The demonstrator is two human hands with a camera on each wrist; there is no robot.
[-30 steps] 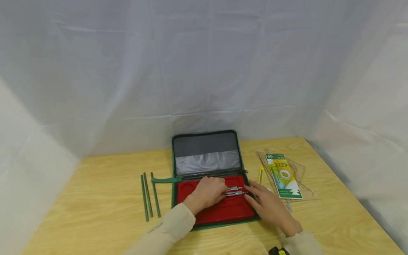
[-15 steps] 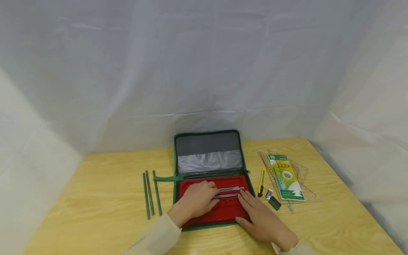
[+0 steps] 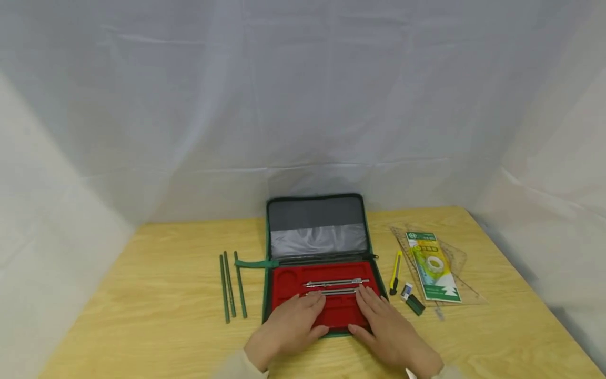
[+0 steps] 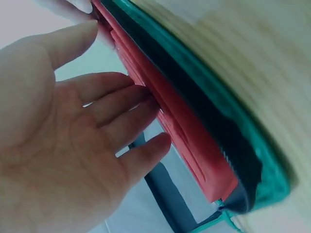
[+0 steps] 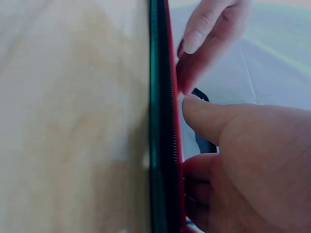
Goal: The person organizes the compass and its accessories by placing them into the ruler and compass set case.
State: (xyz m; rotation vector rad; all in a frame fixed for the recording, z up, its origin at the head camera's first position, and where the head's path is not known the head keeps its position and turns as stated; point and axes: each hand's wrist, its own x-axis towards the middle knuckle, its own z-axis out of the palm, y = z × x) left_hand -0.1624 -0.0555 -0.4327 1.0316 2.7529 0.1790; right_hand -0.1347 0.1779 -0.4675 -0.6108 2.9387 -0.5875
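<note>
A green zip case (image 3: 316,210) lies unfolded, its lid tipped back, with a red moulded tray (image 3: 333,317) in its base. Two slim metal drawing instruments rest in the tray's slots: an upper one that looks like a compass (image 3: 337,282) and a lower metal instrument (image 3: 338,291). My left hand (image 3: 291,325) lies over the tray's left front, fingertips at the lower instrument's left end. Fingertips of my right hand (image 3: 392,329) touch near its right end. Both hands have extended fingers. In the left wrist view, the left fingers (image 4: 124,104) reach the red tray.
Several green pencils, one being a pencil (image 3: 240,287), lie left of the case beside its green strap (image 3: 255,264). To the right are a yellow cutter (image 3: 395,273), an eraser (image 3: 406,291), a dark green sharpener-like block (image 3: 415,305), and clear set squares (image 3: 456,258) under a printed packet (image 3: 433,268).
My left hand has come off the upper instrument and moved toward the tray's front, its fingers straightening. My right hand has shifted off the instruments' right ends. Both instruments now show more fully.
</note>
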